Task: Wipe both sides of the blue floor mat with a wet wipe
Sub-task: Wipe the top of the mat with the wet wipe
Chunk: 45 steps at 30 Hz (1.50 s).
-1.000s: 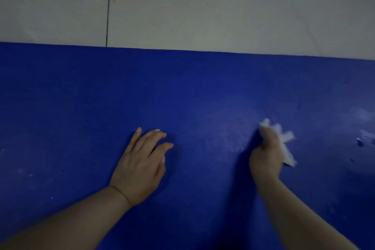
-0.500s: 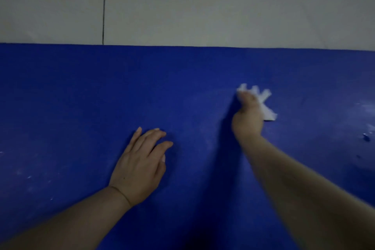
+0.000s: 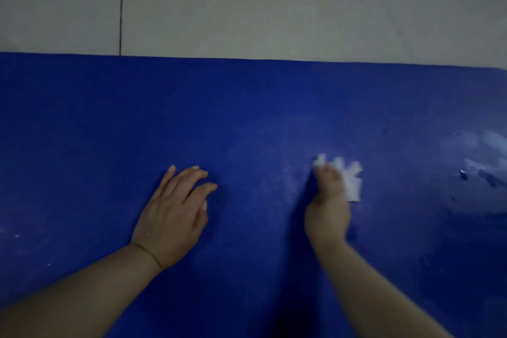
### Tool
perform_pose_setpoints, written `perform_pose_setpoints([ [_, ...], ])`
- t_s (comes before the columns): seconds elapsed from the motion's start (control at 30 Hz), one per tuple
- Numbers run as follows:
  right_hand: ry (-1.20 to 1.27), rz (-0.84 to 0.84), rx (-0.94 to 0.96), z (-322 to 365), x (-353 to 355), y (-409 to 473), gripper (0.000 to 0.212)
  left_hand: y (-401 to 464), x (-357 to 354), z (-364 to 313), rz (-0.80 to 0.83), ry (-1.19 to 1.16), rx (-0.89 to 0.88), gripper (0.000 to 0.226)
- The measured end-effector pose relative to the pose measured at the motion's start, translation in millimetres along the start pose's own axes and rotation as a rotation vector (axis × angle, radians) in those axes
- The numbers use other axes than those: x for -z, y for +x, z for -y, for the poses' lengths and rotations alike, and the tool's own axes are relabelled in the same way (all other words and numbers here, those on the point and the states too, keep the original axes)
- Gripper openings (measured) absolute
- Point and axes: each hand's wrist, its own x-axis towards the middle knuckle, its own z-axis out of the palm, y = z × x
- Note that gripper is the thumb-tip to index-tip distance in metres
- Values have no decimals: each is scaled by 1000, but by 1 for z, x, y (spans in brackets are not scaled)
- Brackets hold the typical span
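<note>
Pale tiled floor (image 3: 274, 8) beyond, blue floor mat (image 3: 247, 118) lying flat across it, filling the foreground. Right hand (image 3: 327, 206) bunched round wet wipe (image 3: 349, 180), wipe poking out past the grip's far side, pressed to mat; motion-blurred. Left hand (image 3: 175, 214) flat w/ fingers loosely spread, well left of the grip, pinning mat. Wet streaks (image 3: 482, 162) right of the grip. Probably mid-stroke on top side: best w/ overlapping passes, even pressure, mat kept braced, then a flip for the underside.
</note>
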Motion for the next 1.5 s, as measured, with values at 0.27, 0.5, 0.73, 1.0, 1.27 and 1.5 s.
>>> perform_pose_setpoints([
  [0.27,69,240,547,27,-15,-53,70,1,-1,1,-12,8,29,35],
  [0.5,31,-25,-85,-11,-3,-13,74,1,-1,-1,13,32,23,38],
  [0.73,89,288,626,64,-18,-97,60,2,-2,1,-9,35,19,38],
  [1.0,26,13,-61,-18,2,-36,68,1,-1,-2,-7,64,15,40],
  [1.27,21,226,535,46,-20,-87,66,-1,0,-3,-48,77,14,38],
  [1.5,-7,20,-81,-12,-3,-34,74,-46,3,-14,-38,21,-66,29],
])
